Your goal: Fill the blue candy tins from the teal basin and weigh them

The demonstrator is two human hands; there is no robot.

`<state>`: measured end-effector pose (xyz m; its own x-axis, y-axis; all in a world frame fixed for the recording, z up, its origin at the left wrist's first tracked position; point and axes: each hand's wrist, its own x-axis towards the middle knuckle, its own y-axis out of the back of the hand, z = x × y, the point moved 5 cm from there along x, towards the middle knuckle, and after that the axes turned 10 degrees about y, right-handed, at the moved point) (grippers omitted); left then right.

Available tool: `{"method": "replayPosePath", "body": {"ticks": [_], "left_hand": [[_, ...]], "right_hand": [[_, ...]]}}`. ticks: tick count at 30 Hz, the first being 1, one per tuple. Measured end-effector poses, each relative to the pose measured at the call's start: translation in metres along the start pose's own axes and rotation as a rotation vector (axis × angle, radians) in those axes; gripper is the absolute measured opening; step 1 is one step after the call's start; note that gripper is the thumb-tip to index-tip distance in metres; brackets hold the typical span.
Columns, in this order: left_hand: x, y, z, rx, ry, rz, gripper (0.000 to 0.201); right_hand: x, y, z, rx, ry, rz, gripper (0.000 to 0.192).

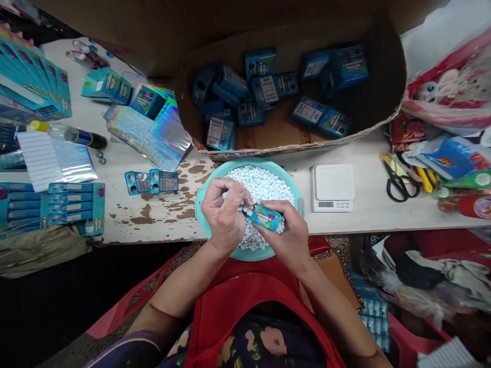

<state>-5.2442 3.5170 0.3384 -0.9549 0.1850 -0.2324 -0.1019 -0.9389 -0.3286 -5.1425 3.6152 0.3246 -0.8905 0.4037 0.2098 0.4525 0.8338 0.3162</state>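
One blue box (267,217) sits in the right hand (288,236) above white candies (264,179).

The candies (264,176) are white, their bowl (200,203) pale turquoise, and the held box (267,217) blue with white and pink print. The apron (226,294) is red; the shirt (273,341), dark with pinkish flowers.

A paint-chipped white table (368,179) bears a cardboard box (284,135), digital scale (333,185) and scissors (396,178).
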Motion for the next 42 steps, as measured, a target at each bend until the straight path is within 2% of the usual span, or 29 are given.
{"method": "replayPosePath", "body": {"ticks": [5, 12, 17, 26, 30, 33, 36, 39, 41, 42], "left_hand": [[0.0, 0.0, 0.001, -0.015, -0.007, -0.009, 0.024], [-0.001, 0.002, 0.005, -0.129, 0.092, 0.031, 0.033], [0.0, 0.004, 0.011, -0.121, 0.151, 0.044, 0.039], [0.0, 0.005, -0.001, -0.055, 0.025, 0.077, 0.036], [0.003, 0.007, 0.0, -0.105, 0.125, 0.052, 0.034], [0.012, 0.018, -0.005, -0.099, 0.168, 0.078, 0.031], [0.023, 0.036, -0.03, 0.109, 0.196, 0.058, 0.028], [0.028, 0.05, -0.068, 0.498, 0.269, -0.016, 0.028], [0.025, 0.051, -0.082, 0.812, 0.227, -0.134, 0.024], [0.021, 0.048, -0.084, 0.964, 0.163, -0.212, 0.022]], "right_hand": [[0.0, -0.002, 0.003, 0.05, 0.018, 0.037, 0.032], [-0.003, 0.003, 0.01, 0.15, -0.012, 0.052, 0.035], [-0.004, 0.004, 0.023, 0.209, -0.075, 0.081, 0.035], [-0.003, -0.009, 0.019, 0.207, -0.084, 0.056, 0.035], [-0.004, 0.0, 0.022, 0.256, -0.125, 0.061, 0.035], [-0.007, 0.014, 0.026, 0.315, -0.157, 0.084, 0.038], [-0.008, 0.026, 0.032, 0.313, -0.163, 0.116, 0.038], [-0.009, 0.032, 0.037, 0.335, -0.17, 0.107, 0.038], [-0.011, 0.039, 0.04, 0.361, -0.165, 0.121, 0.04], [-0.013, 0.045, 0.042, 0.369, -0.16, 0.143, 0.041]]}}
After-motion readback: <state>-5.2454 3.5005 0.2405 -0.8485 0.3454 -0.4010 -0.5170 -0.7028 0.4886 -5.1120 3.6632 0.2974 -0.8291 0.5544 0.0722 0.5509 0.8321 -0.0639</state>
